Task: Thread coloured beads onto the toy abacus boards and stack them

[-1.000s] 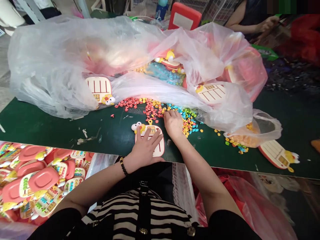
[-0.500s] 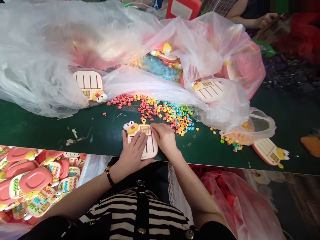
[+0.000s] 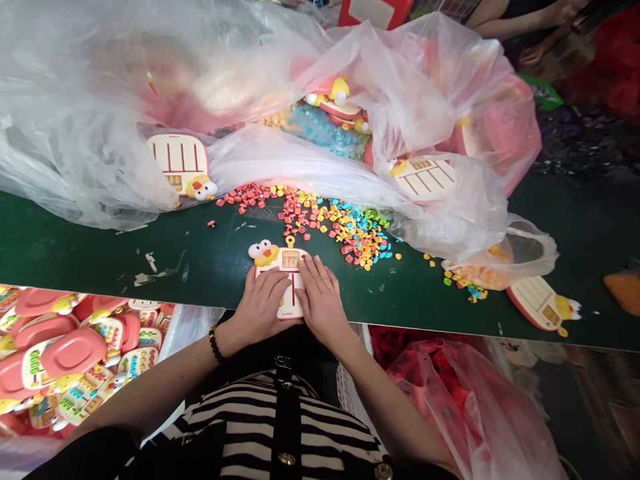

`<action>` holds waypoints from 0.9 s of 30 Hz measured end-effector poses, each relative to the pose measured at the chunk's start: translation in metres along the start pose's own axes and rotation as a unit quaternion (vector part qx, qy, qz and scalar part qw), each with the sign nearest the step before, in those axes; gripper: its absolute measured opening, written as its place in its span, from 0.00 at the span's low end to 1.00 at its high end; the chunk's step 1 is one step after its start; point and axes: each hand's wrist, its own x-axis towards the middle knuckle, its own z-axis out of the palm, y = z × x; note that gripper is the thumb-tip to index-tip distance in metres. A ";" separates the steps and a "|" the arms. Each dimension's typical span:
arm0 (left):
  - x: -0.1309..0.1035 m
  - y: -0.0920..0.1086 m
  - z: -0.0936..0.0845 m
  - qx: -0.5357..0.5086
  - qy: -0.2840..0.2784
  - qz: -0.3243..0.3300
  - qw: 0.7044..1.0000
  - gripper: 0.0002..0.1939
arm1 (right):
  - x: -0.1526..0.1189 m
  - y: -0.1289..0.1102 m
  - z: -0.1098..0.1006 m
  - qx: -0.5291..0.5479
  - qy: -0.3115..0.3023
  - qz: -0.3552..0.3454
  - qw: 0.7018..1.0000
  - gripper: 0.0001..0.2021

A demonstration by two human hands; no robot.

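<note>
A cream and red toy board [image 3: 291,308] with slots, a small picture window and a duck-like head with bulging eyes lies at the green table's near edge. My left hand [image 3: 263,300] rests over its left side, fingers together and wrapped round that edge. Across the right side lies my right hand [image 3: 323,293], its fingers stretched out flat near the window. A tiny red piece shows at the board's upper right, by my right fingertips. Just beyond the board is a spread of small red, yellow, blue and green pieces [image 3: 350,233].
Clear plastic bags [image 3: 310,157] cover the back of the green table [image 3: 200,267]. Similar boards lie at the left [image 3: 179,160], back right [image 3: 427,179] and far right [image 3: 535,301]. A bin of filled boards [image 3: 75,353] is at lower left. Another person's arm [image 3: 525,23] shows at upper right.
My right hand has gone from a pinch at the board's upper right corner to lying flat on its right side. My left hand has shifted left on the board. The view has tilted slightly.
</note>
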 end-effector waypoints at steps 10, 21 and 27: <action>-0.005 -0.003 0.002 -0.011 -0.019 -0.004 1.000 0.28 | -0.002 -0.003 0.015 -0.006 0.070 0.021 0.997 0.24; -0.004 -0.003 -0.001 0.016 -0.046 -0.014 0.999 0.39 | 0.006 -0.003 -0.005 0.110 0.220 0.038 0.969 0.14; 0.005 0.000 -0.007 0.044 -0.082 0.005 0.996 0.44 | 0.079 0.055 -0.021 -0.004 0.148 0.078 0.986 0.13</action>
